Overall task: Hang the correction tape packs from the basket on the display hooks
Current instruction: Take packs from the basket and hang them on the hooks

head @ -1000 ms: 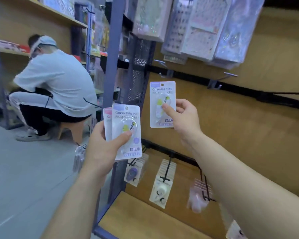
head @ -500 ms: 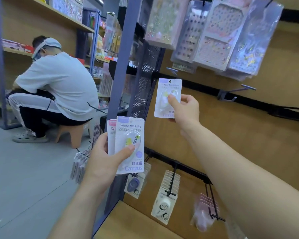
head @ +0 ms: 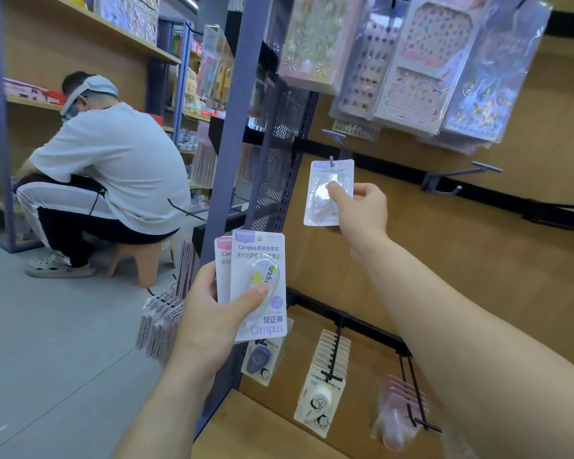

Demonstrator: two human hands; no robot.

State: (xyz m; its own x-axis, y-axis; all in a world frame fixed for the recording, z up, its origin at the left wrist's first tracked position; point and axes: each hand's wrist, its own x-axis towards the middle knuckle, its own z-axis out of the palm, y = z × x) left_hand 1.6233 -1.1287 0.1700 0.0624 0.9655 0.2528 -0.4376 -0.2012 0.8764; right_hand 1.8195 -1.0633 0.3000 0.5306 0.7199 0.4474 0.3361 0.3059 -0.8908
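Observation:
My right hand (head: 358, 207) pinches a white correction tape pack (head: 325, 180) by its lower right part. The pack's top hole sits at the tip of a grey display hook (head: 333, 142) on the black rail. My left hand (head: 212, 313) grips a small stack of correction tape packs (head: 259, 283), thumb on the front one, held lower and to the left of the hook. A second grey hook (head: 478, 168) to the right carries nothing. The basket is out of view.
Sticker sheets (head: 411, 61) hang above the hooks. Lower hooks carry other tape packs (head: 325, 382). A blue steel post (head: 232, 160) and mesh panel bound the bay on the left. A person in a white shirt (head: 113, 160) crouches on a stool in the aisle.
My right hand lifted its pack up and to the right until its hole reached the hook's tip. My left hand kept hold of the stack.

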